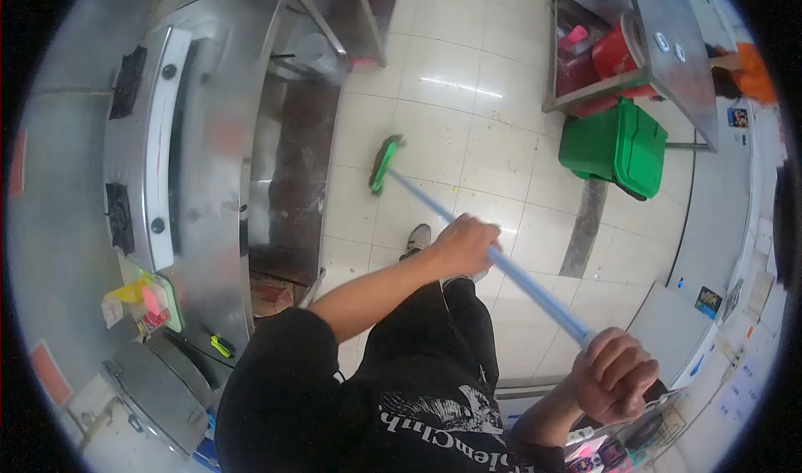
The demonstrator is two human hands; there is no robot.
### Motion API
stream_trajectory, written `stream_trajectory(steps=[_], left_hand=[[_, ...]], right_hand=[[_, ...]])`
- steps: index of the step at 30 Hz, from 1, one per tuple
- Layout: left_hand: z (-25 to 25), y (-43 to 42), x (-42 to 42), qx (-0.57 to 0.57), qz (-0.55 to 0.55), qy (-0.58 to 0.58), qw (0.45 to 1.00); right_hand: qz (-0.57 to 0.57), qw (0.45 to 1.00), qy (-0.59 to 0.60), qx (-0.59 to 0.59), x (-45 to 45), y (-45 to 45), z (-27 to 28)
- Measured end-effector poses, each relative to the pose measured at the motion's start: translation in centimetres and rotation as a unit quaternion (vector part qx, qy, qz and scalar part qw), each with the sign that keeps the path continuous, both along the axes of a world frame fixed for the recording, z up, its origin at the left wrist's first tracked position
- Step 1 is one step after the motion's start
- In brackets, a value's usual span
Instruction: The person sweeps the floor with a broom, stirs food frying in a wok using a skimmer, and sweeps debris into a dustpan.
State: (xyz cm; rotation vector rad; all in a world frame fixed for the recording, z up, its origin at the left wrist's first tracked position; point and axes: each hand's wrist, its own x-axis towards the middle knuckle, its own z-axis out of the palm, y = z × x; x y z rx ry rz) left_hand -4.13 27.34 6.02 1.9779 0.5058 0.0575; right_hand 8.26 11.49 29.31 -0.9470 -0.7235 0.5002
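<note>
Wears a black shirt (284,377), nearest the camera. Holds the broom (539,293) aslant, green head (383,168) down on the floor (518,80), left grip (466,245) wrapped round it partway along, right grip (616,377) clasped near the upper end. Could, by swinging too wide left, knock the head against the worktop (219,97); by swinging too wide right, hit the bin (593,143); by pulling back sharply, catch a shoe (419,237); by pushing too briskly, scatter crumbs (455,189). Has a second worktop (681,80) ahead at right, with the bin just beside it, in the way on that side, and a red bucket (611,55) beneath.
</note>
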Motion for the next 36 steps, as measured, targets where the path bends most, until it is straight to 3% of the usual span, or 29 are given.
stream_trajectory(steps=[1,4,5,7,9,10,12,13,15,18,19,21,24,27,29,32,34,35,36], left_hand=[[2.0,-0.4,-1.3,-0.027,0.011,0.036,0.999],[-2.6,-3.2,-5.2,-0.002,0.117,-0.027,0.993],[-4.9,-4.1,-6.4,0.003,0.152,-0.042,0.988],[-11.7,-5.3,-8.4,0.044,0.224,-0.026,0.973],[-17.1,-5.3,-9.3,-0.001,0.255,0.070,0.964],[-18.2,-5.3,-8.4,-0.005,0.252,0.070,0.965],[-20.1,-6.2,-6.8,0.005,0.250,0.002,0.968],[-20.2,-6.5,-5.2,0.005,0.231,-0.013,0.973],[-19.2,-7.3,-1.1,0.001,0.214,-0.046,0.976],[-16.1,-7.7,5.4,-0.022,0.215,-0.123,0.969],[-14.5,-7.2,6.8,-0.040,0.175,-0.096,0.979],[-10.8,-6.5,8.5,-0.072,0.211,-0.091,0.971],[-6.8,-5.5,8.6,-0.030,0.200,-0.109,0.973],[-3.5,-6.0,5.4,-0.014,0.184,-0.091,0.979],[-1.7,-6.0,1.8,-0.012,0.186,-0.093,0.978],[-4.8,-5.4,-3.9,-0.017,0.222,-0.049,0.974],[-10.8,-4.9,-7.3,0.005,0.255,0.001,0.967],[-13.6,-4.2,-8.1,0.024,0.269,0.029,0.962],[-16.8,-3.5,-8.1,0.032,0.283,0.034,0.958]], right_hand=[[-0.006,1.000,0.001,-0.003,0.1,-0.2,-0.2],[0.077,0.993,0.091,-0.014,-0.2,-0.8,-3.4],[0.107,0.984,0.129,-0.066,0.1,-1.2,-5.3],[0.017,0.985,0.055,-0.161,-1.5,2.0,-10.1],[0.060,0.968,0.137,-0.200,-1.7,2.4,-16.3],[0.056,0.968,0.136,-0.203,-1.3,2.3,-17.1],[-0.018,0.951,0.017,-0.309,-0.8,1.9,-18.3],[-0.068,0.967,0.077,-0.232,-0.6,3.1,-16.6],[0.006,0.986,0.012,-0.166,2.3,2.2,-14.0],[0.003,0.990,-0.069,-0.126,4.4,2.1,-9.8],[-0.002,0.986,-0.095,-0.137,4.8,2.5,-8.4],[0.015,0.982,-0.132,-0.133,5.2,2.8,-6.5],[0.007,0.981,-0.163,-0.104,5.4,2.2,-3.3],[-0.008,0.993,-0.106,-0.055,3.5,1.6,0.2],[0.047,0.993,-0.070,-0.084,2.1,2.4,2.0],[0.080,0.994,0.029,-0.070,0.7,3.8,-2.1],[0.029,0.980,0.036,-0.196,-0.6,5.4,-7.8],[0.047,0.977,0.134,-0.162,-0.9,6.0,-12.0],[0.063,0.984,0.125,-0.112,-0.8,7.4,-15.8]])
